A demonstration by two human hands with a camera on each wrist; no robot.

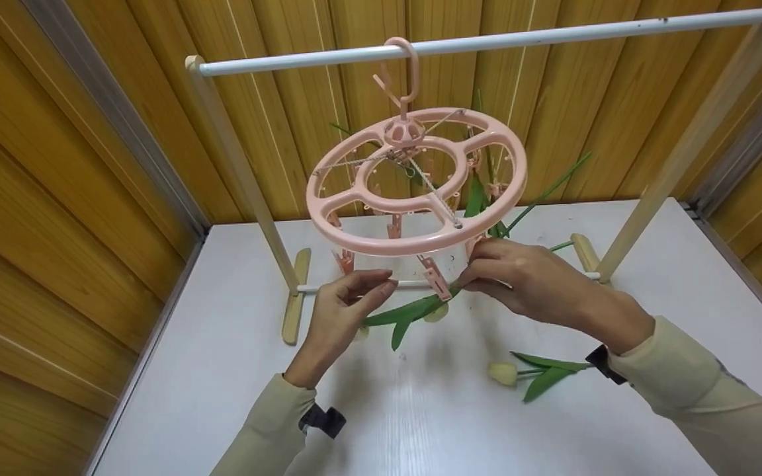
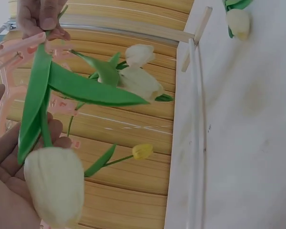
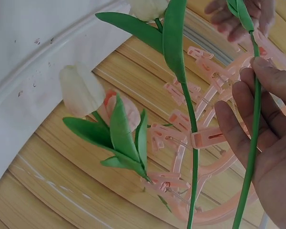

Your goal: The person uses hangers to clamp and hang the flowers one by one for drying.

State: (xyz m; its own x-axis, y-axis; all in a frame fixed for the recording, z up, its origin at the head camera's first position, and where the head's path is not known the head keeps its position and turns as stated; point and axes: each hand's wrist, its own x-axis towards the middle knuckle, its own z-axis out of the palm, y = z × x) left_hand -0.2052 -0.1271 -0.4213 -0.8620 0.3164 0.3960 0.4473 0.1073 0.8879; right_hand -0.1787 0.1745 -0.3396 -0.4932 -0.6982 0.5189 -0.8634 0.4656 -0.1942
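Observation:
In the head view my right hand [image 1: 530,281] pinches the green stem of a white artificial tulip [image 2: 55,186], just past a pink clothespin [image 1: 435,277]. The stem [image 3: 254,138] runs across the fingers in the right wrist view. My left hand [image 1: 340,311] is beside the tulip's leaves [image 1: 407,312]. Its fingers [image 2: 9,143] are loosely extended behind the leaves and bloom in the left wrist view, not closed round them. Above both hands hangs a round pink clip hanger [image 1: 335,241], with several clothespins dangling from its ring.
A white rod [image 1: 553,36] on wooden posts carries the hanger. Other tulips hang from clips at the back, including a white one [image 3: 81,90] and a yellow one [image 2: 143,151]. A pale tulip [image 1: 503,373] lies on the white table [image 1: 421,423]. Wooden panels enclose the sides.

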